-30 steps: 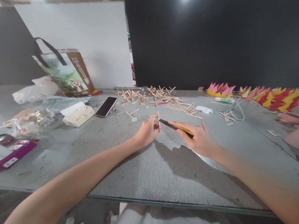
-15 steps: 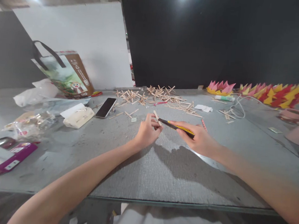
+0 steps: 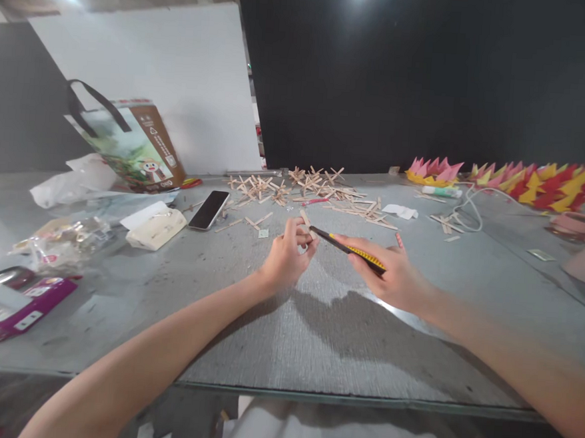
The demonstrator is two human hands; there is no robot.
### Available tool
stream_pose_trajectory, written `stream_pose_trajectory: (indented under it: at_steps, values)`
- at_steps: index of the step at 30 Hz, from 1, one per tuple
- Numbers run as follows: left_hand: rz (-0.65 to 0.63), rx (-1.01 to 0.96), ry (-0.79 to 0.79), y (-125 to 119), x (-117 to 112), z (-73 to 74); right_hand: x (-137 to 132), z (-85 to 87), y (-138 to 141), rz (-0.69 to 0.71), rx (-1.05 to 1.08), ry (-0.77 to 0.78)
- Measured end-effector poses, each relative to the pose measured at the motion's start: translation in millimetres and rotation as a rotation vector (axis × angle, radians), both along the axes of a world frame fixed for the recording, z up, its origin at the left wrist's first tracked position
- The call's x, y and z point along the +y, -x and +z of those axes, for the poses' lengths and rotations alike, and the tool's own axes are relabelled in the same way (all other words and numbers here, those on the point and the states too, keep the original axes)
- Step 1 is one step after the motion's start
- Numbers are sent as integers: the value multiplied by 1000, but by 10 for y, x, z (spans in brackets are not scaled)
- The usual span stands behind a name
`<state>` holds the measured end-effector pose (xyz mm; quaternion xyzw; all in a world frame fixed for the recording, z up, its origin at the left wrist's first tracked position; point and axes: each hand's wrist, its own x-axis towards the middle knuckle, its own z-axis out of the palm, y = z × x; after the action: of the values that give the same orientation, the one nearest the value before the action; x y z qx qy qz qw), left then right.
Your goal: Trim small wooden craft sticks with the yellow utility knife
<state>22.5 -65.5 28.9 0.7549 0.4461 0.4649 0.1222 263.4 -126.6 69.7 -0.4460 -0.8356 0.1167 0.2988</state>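
Observation:
My left hand point(image 3: 290, 253) pinches a wooden craft stick point(image 3: 305, 218) above the grey table, the stick slanting up and away between the fingertips. In my right hand point(image 3: 392, 269) is a black and yellow utility knife point(image 3: 353, 250), gripped along its handle. Its front end points left and meets the stick by my left fingertips; the blade itself is too small to make out. Beyond my hands lies a heap of wooden craft sticks point(image 3: 320, 179), many of them crossed over one another. A red-and-white striped piece point(image 3: 399, 240) shows just behind my right hand.
A phone point(image 3: 209, 210), a tissue pack point(image 3: 156, 226) and a printed bag point(image 3: 142, 145) stand to the left. Nearer are a clear plastic bag point(image 3: 65, 240) and a purple packet point(image 3: 28, 307). To the right are folded-paper crowns point(image 3: 550, 183), a glue stick point(image 3: 441, 191) and a white cable point(image 3: 468, 208).
The knife and my right hand have shifted very slightly right and down. My left hand keeps its pinch on the stick, and the knife's front end still meets it.

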Motion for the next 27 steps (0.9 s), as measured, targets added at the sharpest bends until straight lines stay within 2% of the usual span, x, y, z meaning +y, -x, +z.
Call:
stream_pose_trajectory:
  at_steps: [3,6,11,16,20,27]
  values:
    - [-37,60,-29,82,109,-74,7,15,6,5,-23,-22]
    - [-125,251,-102,193,221,-103,10,29,13,14,-61,-64]
    - [-139,387,-159,275,302,-37,34,-1,3,3,-156,-123]
    - [-129,518,-293,271,315,0,57,-49,-19,-11,-209,-164]
    - [-142,455,-287,266,315,-26,63,-78,-17,5,-267,-183]
    - [-83,37,18,143,228,-17,114,-155,18,-64,-305,-213]
